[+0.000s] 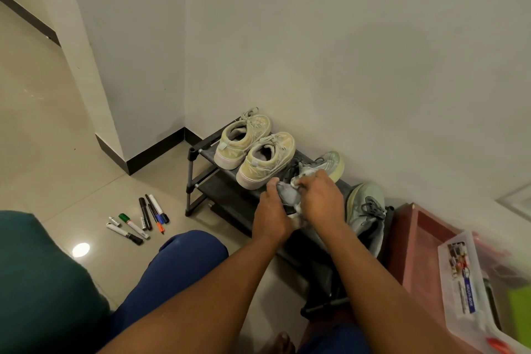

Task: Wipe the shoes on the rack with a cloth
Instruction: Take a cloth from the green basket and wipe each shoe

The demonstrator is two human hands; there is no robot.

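Grey shoe (pixel 319 167) sits on the rack's (pixel 207 149) top shelf, and both hands are on it: the left hand (pixel 271 214) grasps its heel, the right hand (pixel 323 198) clenches a pale cloth (pixel 296 181) against the upper. Two cream shoes (pixel 255 149) sit just beside; markers (pixel 140 218) lie on the floor.

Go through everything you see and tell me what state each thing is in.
Left hand: grips the cloth.
Right hand: grips the cloth.
Cloth: bunched between both hands.
Cream sneakers: upright on the rack's top shelf.
Grey shoe: tipped up at the rack's right end.
Markers: capped, on the floor.
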